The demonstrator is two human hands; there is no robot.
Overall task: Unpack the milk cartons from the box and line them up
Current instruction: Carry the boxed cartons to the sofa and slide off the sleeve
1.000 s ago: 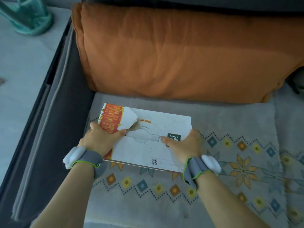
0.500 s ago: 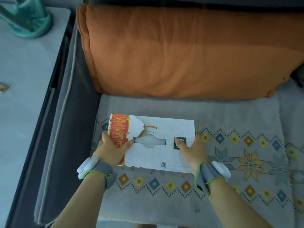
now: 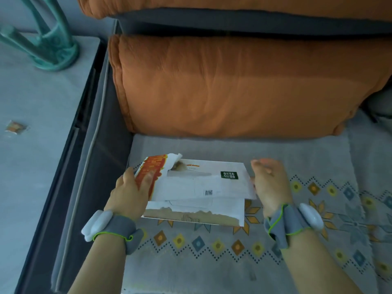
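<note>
The box [image 3: 197, 187] is thin white printed card with a faint sheen; its near edge is torn, baring rough brown corrugated board. A ragged paper flap stands up at its far left corner. Under it lies a matt woven cloth cover [image 3: 233, 251] with a printed diamond pattern. The far cushion [image 3: 222, 85] is soft orange fabric, creased and matt. Both wrists wear grey cloth bands [image 3: 118, 230] holding smooth, glossy white plastic pods. On the far left, the teal stand [image 3: 51, 45] looks like glossy plastic on a smooth matt surface.
</note>
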